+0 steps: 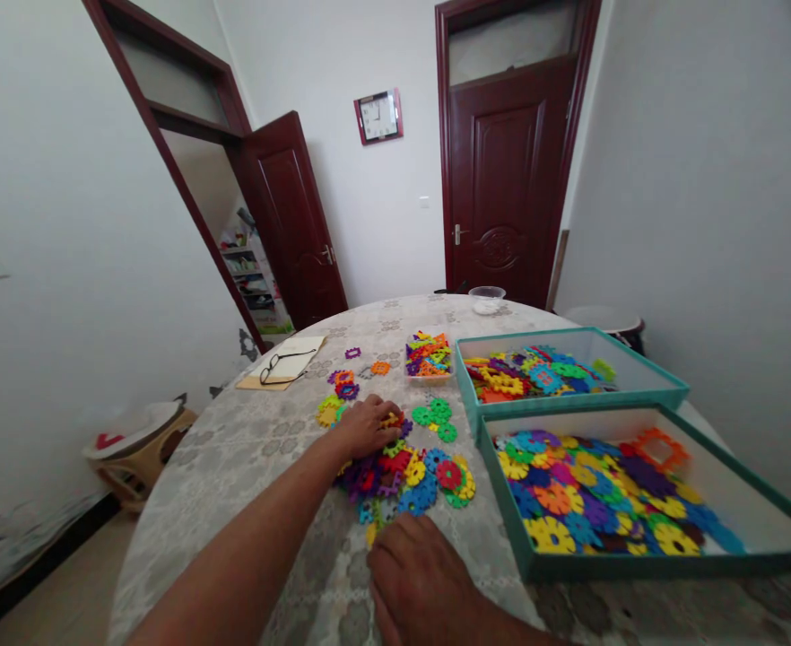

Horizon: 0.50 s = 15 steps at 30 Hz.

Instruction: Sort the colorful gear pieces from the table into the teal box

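Note:
A heap of colourful plastic interlocking pieces [402,467] lies on the table in front of me. My left hand [367,425] reaches over the far side of this heap, palm down and touching it. Its fingers are apart, with an orange piece [391,419] showing between them. My right hand [419,574] rests at the near edge of the heap with its fingers curled. What it holds, if anything, is hidden. Several green flower-shaped pieces [439,411] lie to the right of my left hand. A red disc [449,475] sits among yellow and green ones.
Two teal-edged boxes [628,567] of pieces stand on the right. A small clear tub [429,379] of pieces sits farther back. Glasses [271,366] lie on a notebook [301,348] at the left. A clear bowl [487,296] stands at the table's [234,502] far edge.

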Motion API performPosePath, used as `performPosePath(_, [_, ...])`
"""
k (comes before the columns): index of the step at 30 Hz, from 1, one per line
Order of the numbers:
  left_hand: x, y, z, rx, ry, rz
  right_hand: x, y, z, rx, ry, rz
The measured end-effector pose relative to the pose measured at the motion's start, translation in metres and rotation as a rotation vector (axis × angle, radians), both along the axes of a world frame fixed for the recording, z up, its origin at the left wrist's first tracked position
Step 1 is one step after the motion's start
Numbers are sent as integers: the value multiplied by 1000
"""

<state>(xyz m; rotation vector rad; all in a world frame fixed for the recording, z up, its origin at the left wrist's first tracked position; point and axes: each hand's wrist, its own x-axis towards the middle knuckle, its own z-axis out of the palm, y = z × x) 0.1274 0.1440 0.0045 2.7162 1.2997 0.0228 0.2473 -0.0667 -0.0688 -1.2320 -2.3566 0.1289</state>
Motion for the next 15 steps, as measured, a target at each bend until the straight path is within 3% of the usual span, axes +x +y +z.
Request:
performPosePath(10, [13, -67, 8, -43, -77, -148, -4, 4, -10, 314, 77, 162])
performPosePath(15, [28, -62, 15, 61, -86, -127, -3, 6, -10, 350, 115, 180])
